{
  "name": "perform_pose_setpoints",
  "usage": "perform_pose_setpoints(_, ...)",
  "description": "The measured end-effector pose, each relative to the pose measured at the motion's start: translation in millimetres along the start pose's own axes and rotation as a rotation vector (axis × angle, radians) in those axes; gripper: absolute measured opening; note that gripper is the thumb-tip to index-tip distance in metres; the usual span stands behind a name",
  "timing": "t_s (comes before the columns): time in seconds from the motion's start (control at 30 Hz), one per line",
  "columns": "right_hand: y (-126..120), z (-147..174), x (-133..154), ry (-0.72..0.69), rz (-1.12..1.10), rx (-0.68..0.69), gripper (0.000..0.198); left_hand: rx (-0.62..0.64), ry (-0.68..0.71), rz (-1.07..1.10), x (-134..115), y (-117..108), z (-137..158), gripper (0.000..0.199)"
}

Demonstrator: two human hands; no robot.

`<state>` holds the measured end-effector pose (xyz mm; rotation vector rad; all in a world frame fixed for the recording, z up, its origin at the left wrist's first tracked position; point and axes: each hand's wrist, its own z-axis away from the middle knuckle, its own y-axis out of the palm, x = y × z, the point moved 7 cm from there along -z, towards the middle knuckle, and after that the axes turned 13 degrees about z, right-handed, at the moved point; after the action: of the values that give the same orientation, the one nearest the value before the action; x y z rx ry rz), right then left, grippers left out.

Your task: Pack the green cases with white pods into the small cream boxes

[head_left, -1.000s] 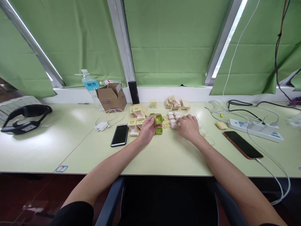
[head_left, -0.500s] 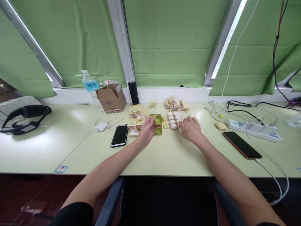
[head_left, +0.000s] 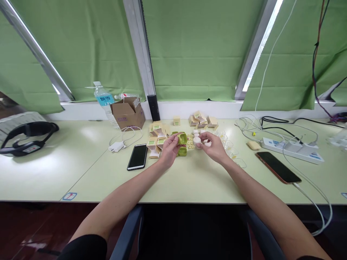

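My left hand [head_left: 169, 148] is closed on a small green square case [head_left: 182, 138] with a hollow inside. Another green case [head_left: 182, 151] lies on the table just below it. Between the thumb and fingers of my right hand [head_left: 213, 145] is a small white rounded block [head_left: 196, 141], held up a little to the right of the green case. More white blocks [head_left: 195, 132] stand behind that hand, partly hidden by it. Small yellow pieces [head_left: 190, 142] lie in rows between my two hands. Clear plastic pieces [head_left: 228, 144] are spread to the right of my right hand.
Small cream boxes [head_left: 154, 142] stand left of my left hand, with more boxes [head_left: 200, 118] at the back. A phone [head_left: 137, 157] lies at left, another phone [head_left: 278, 167] at right near a power strip [head_left: 292, 150]. A cardboard box [head_left: 128, 112] and water bottle [head_left: 105, 99] stand behind.
My right hand has picked up a white block from the group and moved it left, toward the green case. My left hand stays in place with the case.
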<state>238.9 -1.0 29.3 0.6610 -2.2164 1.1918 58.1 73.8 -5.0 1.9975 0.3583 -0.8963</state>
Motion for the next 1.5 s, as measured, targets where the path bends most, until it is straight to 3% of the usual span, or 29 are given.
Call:
perform_pose_setpoints(0.13,14.0,3.0,-5.5,0.031,-0.443,-0.023,0.041,-0.027,0.018,-0.087,1.3,-2.7,0.6,0.053)
perform_pose_setpoints(0.3,25.7,7.3,-8.3,0.103,-0.65,0.013,0.05,-0.045,0.061,-0.249,-0.5,-0.4,3.4,0.055)
perform_pose_setpoints(0.63,36.5,12.0,-5.1,0.064,-0.655,0.074,0.049,-0.015,0.124,-0.43,-10.9,14.6,8.9,0.052)
perform_pose_setpoints(1.23,39.3,13.5,-5.1,0.099,-0.661,0.102,0.048,0.054,0.165,-0.499,-3.4,13.6,11.8,0.044)
perform_pose_setpoints(1.5,40.7,15.3,-4.1,0.135,-0.705,0.103,0.048,0.157,0.302,-0.789,-12.0,31.1,23.6,0.038)
